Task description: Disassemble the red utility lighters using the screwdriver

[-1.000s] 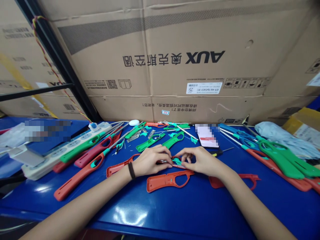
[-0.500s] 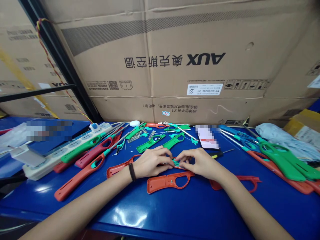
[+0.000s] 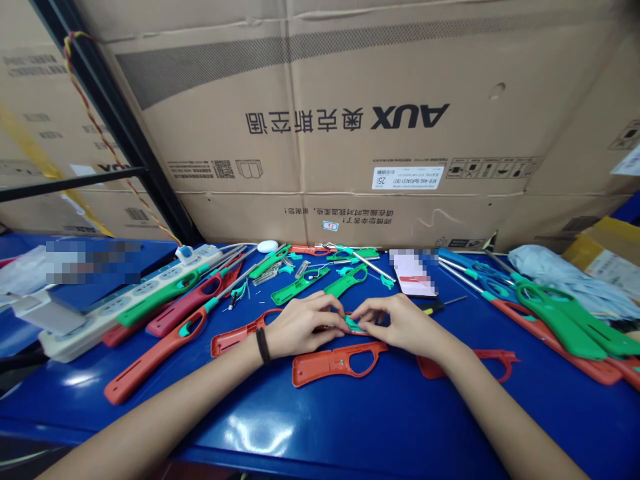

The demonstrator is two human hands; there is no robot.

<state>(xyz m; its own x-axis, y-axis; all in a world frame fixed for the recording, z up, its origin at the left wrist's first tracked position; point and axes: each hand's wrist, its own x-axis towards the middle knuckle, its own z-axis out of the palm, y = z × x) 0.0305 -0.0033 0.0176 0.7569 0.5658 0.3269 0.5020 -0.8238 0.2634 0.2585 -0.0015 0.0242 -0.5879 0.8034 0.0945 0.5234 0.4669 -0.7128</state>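
Between the fingertips of both hands is a small teal lighter part (image 3: 353, 325), seemingly a trigger, over an orange shell half partly hidden by the fingers. My left hand (image 3: 307, 325), a dark band at its wrist, is closed in a pinch at the part's left side. From the right, my right hand (image 3: 397, 323) pinches the same part with thumb and fingers. Just below lies an orange lighter shell half (image 3: 315, 369), inner side up. Another orange shell half (image 3: 227, 343) is by my left wrist. A third orange shell half (image 3: 434, 369) sits partly under my right forearm.
Green shell halves (image 3: 300, 285) and small metal parts lie behind my hands. Whole lighters (image 3: 145, 363) rest at left beside a power strip (image 3: 113, 308); more lighters (image 3: 565, 320) are at right. A phone (image 3: 413, 273), a screwdriver (image 3: 434, 307) and a large carton (image 3: 325, 80) stand beyond.
The teal part between my fingertips looks slightly shifted or tilted. Both hands stay in nearly the same place, and the whole view has moved a little.
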